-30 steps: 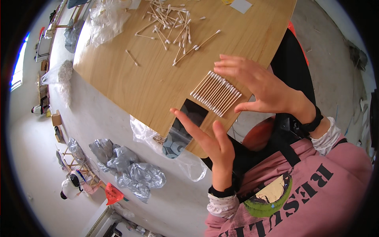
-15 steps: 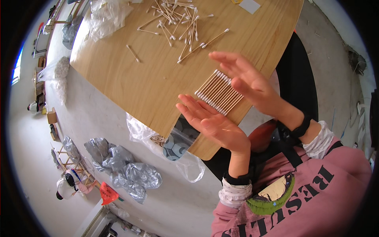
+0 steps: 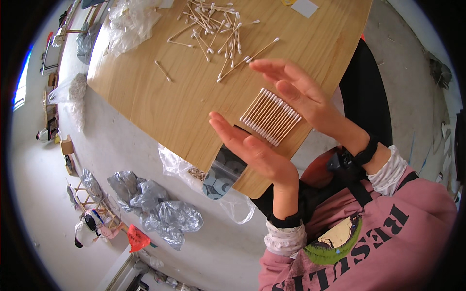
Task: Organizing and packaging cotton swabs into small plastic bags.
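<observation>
A neat row of cotton swabs [image 3: 270,118] lies side by side on the wooden table [image 3: 160,104], white tips lined up at both ends. My left hand [image 3: 257,153] is just beside the row's near-left ends, fingers stretched out, holding nothing. Over the row's far-right ends is my right hand [image 3: 303,97], its fingers extended and thumb apart, also holding nothing. Both palms face inward with the row between them. Farther off, a loose heap of cotton swabs [image 3: 213,24] lies scattered, and a single cotton swab [image 3: 163,71] rests to its left.
Clear plastic bags [image 3: 133,24] sit at the table's far left, and a white card [image 3: 305,8] lies at its far edge. A patterned grey thing [image 3: 223,174] shows at the near table edge. Grey plastic bags [image 3: 155,206] lie on the floor; a person [image 3: 90,228] is beyond them.
Both hands have drawn away from the row of cotton swabs, the left toward the lower left and the right slightly up and left. More of the row shows now.
</observation>
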Action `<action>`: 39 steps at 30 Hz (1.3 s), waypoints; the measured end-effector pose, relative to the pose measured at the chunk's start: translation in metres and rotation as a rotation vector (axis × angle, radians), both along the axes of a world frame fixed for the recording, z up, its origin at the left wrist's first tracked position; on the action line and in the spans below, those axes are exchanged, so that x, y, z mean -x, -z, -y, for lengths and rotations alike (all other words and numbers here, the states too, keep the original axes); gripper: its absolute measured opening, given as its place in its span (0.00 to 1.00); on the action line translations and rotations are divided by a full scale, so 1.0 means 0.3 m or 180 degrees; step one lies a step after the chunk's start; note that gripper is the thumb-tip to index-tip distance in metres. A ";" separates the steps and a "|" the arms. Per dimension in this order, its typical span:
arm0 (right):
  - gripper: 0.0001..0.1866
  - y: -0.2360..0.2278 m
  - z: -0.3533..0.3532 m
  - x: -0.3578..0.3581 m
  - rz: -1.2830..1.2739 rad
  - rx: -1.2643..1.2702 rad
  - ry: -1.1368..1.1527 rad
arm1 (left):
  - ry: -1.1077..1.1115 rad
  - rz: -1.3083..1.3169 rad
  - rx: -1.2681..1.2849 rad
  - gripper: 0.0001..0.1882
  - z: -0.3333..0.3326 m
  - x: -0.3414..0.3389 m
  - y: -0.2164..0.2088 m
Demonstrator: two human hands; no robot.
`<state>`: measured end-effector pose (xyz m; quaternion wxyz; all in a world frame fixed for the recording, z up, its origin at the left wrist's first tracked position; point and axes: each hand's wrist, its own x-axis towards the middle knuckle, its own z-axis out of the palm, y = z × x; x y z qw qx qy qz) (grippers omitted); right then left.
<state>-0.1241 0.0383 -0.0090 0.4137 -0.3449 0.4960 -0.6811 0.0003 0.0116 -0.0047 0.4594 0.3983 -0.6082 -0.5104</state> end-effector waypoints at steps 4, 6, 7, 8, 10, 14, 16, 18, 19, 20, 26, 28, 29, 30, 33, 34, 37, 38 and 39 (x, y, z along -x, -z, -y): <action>0.21 0.017 -0.030 0.050 -0.0595 -0.0172 0.0403 | 0.0594 0.3055 0.1194 0.46 -0.018 -0.009 -0.040; 0.23 0.007 -0.035 0.054 -0.0731 -0.0269 0.0390 | 0.1136 0.3836 0.1477 0.52 -0.039 -0.002 -0.049; 0.23 -0.004 -0.034 0.052 -0.1088 -0.0409 0.0275 | 0.1219 0.4018 0.1473 0.56 -0.042 -0.005 -0.039; 0.24 -0.010 -0.033 0.049 -0.1446 -0.0549 0.0158 | 0.1216 0.4026 0.1470 0.56 -0.039 -0.007 -0.033; 0.25 -0.001 -0.029 0.044 -0.1828 -0.0491 0.0106 | 0.1243 0.4001 0.1546 0.58 -0.036 -0.007 -0.028; 0.27 0.006 -0.044 0.066 -0.2016 -0.0360 0.0148 | 0.1255 0.3813 0.1581 0.58 -0.043 0.001 -0.024; 0.22 0.005 -0.049 0.089 -0.1586 -0.0245 0.0386 | 0.1136 0.3727 0.1654 0.59 -0.046 0.004 -0.015; 0.18 0.001 -0.070 0.114 -0.1133 -0.0126 0.0603 | 0.1077 0.3740 0.1679 0.59 -0.046 0.002 -0.010; 0.15 -0.008 -0.095 0.136 -0.1457 -0.0273 0.0483 | 0.1033 0.3733 0.1716 0.59 -0.045 0.004 -0.009; 0.13 -0.012 -0.107 0.148 -0.1779 -0.0420 0.0362 | 0.1030 0.3731 0.1717 0.59 -0.044 0.003 -0.004; 0.10 0.034 -0.107 0.140 -0.2214 0.0042 0.0052 | 0.0891 0.3722 0.1843 0.59 -0.041 0.006 0.014; 0.09 0.039 -0.107 0.138 -0.2335 0.0074 0.0021 | 0.0893 0.3705 0.1826 0.59 -0.043 0.007 0.016; 0.09 0.041 -0.107 0.138 -0.2461 0.0105 -0.0009 | 0.0893 0.3711 0.1828 0.59 -0.044 0.007 0.016; 0.09 0.043 -0.108 0.138 -0.2456 0.0108 -0.0008 | 0.0889 0.3704 0.1827 0.59 -0.044 0.008 0.016; 0.07 0.051 -0.102 0.131 -0.2457 0.0063 0.0040 | 0.0865 0.3726 0.1835 0.59 -0.042 0.003 0.017; 0.07 0.053 -0.101 0.130 -0.2576 0.0096 0.0040 | 0.0856 0.3728 0.1840 0.59 -0.043 0.003 0.018; 0.07 0.059 -0.101 0.132 -0.2728 0.0144 0.0043 | 0.0835 0.3746 0.1873 0.60 -0.043 0.003 0.024; 0.07 0.062 -0.101 0.132 -0.2761 0.0162 0.0036 | 0.0841 0.3746 0.1876 0.60 -0.043 0.003 0.026; 0.07 0.061 -0.102 0.133 -0.2760 0.0158 0.0042 | 0.0842 0.3754 0.1873 0.60 -0.044 0.004 0.029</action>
